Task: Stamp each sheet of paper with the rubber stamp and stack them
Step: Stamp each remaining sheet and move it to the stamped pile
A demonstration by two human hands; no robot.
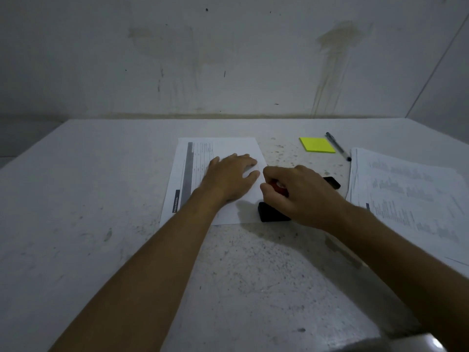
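Stamp (272,212) mostly hidden in gripping right hand (302,196), left hand (232,177) flat on sheet (200,158), print seemingly illegible.

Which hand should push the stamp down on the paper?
The right hand: it already grips the stamp at the sheet's near corner. The left hand lies flat, holding the sheet.

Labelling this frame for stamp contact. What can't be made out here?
- Head view: stamp face and any mark, hidden under its black base and the right hand.
- Sheet print: too small and blurred to read.
- Paper pile: cut by the right edge, count unknown.
- Black object: mostly behind the right hand.
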